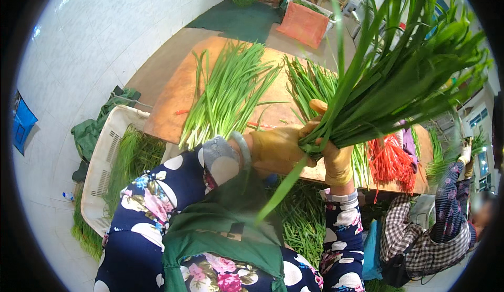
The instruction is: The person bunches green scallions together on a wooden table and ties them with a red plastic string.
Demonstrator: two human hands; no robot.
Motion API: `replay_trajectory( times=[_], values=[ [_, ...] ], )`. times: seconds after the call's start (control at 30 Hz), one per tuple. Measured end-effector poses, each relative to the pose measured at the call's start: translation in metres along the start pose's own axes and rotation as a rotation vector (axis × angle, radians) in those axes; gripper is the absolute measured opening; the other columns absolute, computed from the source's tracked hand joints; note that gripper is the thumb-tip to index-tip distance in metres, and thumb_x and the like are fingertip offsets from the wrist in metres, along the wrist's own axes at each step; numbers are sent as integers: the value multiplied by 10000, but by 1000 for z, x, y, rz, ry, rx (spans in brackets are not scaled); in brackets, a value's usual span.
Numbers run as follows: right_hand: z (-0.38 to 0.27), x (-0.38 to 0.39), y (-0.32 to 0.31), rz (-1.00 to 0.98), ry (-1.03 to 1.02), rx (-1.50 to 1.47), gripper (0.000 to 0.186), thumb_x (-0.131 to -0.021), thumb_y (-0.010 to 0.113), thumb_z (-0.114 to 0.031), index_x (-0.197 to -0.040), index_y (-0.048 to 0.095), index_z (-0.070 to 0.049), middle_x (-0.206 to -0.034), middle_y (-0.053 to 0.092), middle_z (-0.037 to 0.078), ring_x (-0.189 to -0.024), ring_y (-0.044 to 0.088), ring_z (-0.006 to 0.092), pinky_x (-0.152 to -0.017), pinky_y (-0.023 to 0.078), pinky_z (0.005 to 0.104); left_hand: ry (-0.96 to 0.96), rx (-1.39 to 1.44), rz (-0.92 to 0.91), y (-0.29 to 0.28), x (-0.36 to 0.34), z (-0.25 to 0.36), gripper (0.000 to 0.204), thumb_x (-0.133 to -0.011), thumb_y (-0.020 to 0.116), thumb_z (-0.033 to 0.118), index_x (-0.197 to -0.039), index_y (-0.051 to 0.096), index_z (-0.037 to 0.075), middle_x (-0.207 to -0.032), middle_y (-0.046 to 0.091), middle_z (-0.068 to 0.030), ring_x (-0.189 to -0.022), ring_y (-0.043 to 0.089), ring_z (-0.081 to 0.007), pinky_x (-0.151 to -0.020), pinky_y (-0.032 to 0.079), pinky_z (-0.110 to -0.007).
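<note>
Both hands wear yellow gloves and meet at the base of a big bunch of Chinese chives (388,82), raised over the table's right side. My left hand (281,145) reaches across and closes round the lower stems. Beside it, my right hand (336,160) grips the same bunch; its fingers are partly hidden by leaves. The leaves fan out up and to the right, and one loose blade (283,189) hangs down below the hands. A flat pile of chives (226,90) lies on the wooden table (173,100) to the left. Behind my hands rests another pile (312,84).
Red ties (391,160) lie in a heap at the table's right. A white crate (97,187) of greens stands on the left, by the tiled wall. More cut greens (304,218) are below the table edge. A co-worker (425,239) in a checked garment works at right.
</note>
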State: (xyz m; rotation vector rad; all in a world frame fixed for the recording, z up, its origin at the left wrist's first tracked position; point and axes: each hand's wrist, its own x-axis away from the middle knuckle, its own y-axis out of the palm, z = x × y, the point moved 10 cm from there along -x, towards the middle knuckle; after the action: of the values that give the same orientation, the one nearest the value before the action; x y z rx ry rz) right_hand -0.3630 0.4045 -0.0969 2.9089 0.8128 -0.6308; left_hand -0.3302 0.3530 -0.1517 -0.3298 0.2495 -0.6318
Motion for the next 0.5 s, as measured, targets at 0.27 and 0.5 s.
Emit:
replay_trajectory(
  times=[0.27,0.5],
  values=[
    [-22,-9,-9,31,-77,-229,665,-844,834,-318,-1300,565,85,-1182,679,168,-841,683,206,-777,569,346,37,321,23,-21,-10,5,137,-889,667,157,-1017,654,108,-965,642,-11,-922,621,-184,-880,497,-316],
    [9,9,-22,210,-56,-37,909,-787,831,-548,-1376,515,67,-1019,669,110,-844,664,174,-723,570,317,77,116,52,2,-2,2,90,-922,614,91,-1006,631,67,-822,610,-32,-791,612,-176,-748,508,-370]
  ],
)
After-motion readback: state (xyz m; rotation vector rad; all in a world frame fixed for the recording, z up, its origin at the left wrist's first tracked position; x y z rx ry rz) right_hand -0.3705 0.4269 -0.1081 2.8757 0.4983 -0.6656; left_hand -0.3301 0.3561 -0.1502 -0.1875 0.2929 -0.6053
